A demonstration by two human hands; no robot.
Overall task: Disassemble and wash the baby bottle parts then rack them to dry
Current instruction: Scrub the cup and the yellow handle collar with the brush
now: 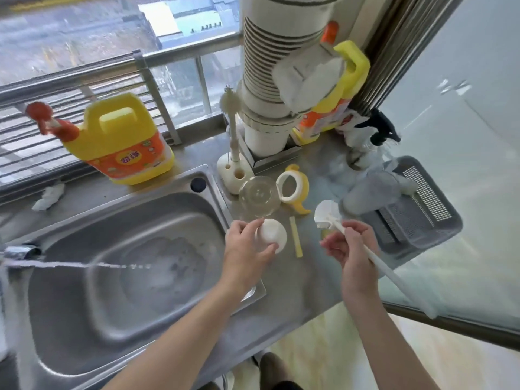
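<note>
Head view, entry: my left hand fingers clamped on white dome bottle part at counter edge beside sink, steadying it; right hand fingers gripped round bottle brush, apparently ready to scrub.

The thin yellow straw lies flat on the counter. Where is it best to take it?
Pinch the yellow straw near its middle, from above, fingers across its narrow width. It lies flat on the counter, so probably only its top and long edges are free.
</note>
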